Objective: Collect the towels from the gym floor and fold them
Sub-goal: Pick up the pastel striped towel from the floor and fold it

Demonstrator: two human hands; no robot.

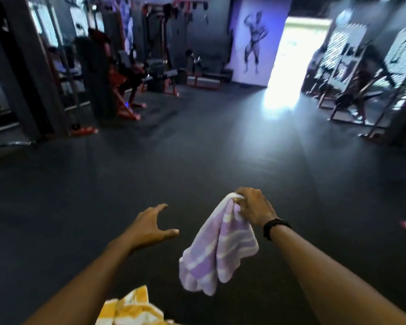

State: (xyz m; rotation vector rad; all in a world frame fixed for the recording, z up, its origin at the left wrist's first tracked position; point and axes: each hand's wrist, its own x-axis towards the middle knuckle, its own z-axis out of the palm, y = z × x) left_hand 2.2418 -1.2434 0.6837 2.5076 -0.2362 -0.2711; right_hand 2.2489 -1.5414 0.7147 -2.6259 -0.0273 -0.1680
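Right hand (253,207) pinching the top of a purple-and-white striped towel (217,252) hanging in the air above the dark gym floor (197,148), left hand (150,227) spread and holding nothing just beside it, yellow-and-white towel (131,308) bunched at the bottom edge.

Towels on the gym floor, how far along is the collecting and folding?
Done: the purple-and-white striped towel is off the dark rubber floor. In hand: the right hand pinches it at one corner and it hangs unfolded; the left hand is spread and holds nothing. Left: folding that towel, and the yellow-and-white striped towel by the left arm, which looks crumpled.
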